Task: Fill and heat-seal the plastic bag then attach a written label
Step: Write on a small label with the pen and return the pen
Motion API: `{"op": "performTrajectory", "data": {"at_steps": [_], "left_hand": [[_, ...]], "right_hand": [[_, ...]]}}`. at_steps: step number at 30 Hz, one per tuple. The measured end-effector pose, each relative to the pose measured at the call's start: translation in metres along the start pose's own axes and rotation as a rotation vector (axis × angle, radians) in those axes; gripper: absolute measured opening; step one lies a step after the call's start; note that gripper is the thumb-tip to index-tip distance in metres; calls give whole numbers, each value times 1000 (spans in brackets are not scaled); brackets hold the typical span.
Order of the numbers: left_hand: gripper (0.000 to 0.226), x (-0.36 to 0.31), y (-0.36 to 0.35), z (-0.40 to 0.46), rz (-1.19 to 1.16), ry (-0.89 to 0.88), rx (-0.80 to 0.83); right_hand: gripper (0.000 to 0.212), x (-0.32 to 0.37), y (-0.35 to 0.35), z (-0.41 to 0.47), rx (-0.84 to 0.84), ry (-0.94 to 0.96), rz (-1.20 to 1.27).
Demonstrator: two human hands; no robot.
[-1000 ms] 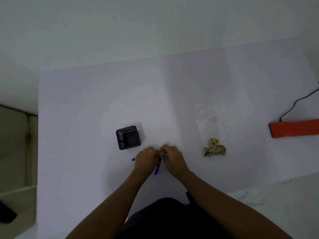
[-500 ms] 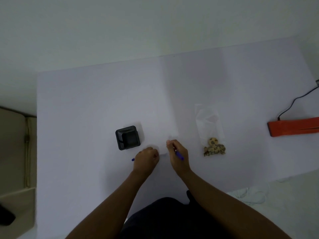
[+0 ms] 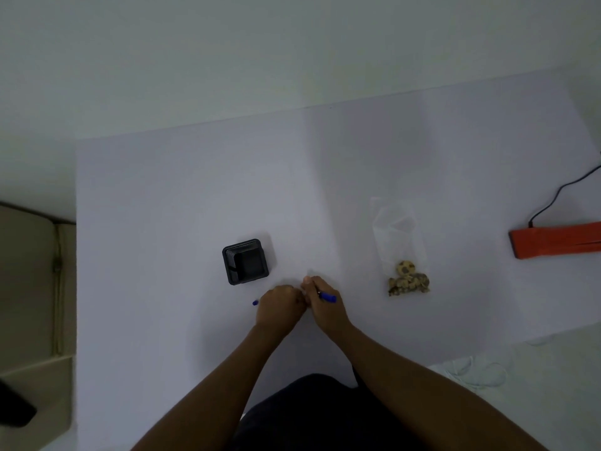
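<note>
Right hand [image 3: 320, 304] now grips the blue pen [image 3: 327, 297] in a writing hold; a second ago both hands held it upright — uncapping, likely. Left hand [image 3: 279, 305] is curled, cap [image 3: 255, 302] protruding. Filled bag [image 3: 401, 252] lies apart, right — labelling begins.

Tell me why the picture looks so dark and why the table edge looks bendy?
In the head view the light is dim, so the table looks grey-purple and both hands cast soft shadows; the wide lens tilts and spreads the table's edges; the clear bag almost vanishes, only faint glints showing.
</note>
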State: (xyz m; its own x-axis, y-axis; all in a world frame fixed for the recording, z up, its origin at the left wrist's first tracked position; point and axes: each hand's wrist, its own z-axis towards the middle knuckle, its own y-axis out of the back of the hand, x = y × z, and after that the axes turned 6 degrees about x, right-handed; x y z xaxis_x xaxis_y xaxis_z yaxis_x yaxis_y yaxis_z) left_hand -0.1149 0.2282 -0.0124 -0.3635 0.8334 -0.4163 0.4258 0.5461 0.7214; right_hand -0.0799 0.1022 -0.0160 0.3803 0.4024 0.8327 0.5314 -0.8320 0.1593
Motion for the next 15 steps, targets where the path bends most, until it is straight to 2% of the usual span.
{"op": "performTrajectory", "data": {"at_steps": [4, 8, 15], "left_hand": [[22, 2, 1, 3, -63, 40, -11], [20, 1, 1, 9, -167, 86, 8], [22, -4, 2, 16, -208, 136, 54]], "right_hand": [[30, 4, 3, 0, 23, 8, -95], [39, 1, 2, 4, 10, -2, -49], [32, -7, 2, 8, -16, 35, -137]]}}
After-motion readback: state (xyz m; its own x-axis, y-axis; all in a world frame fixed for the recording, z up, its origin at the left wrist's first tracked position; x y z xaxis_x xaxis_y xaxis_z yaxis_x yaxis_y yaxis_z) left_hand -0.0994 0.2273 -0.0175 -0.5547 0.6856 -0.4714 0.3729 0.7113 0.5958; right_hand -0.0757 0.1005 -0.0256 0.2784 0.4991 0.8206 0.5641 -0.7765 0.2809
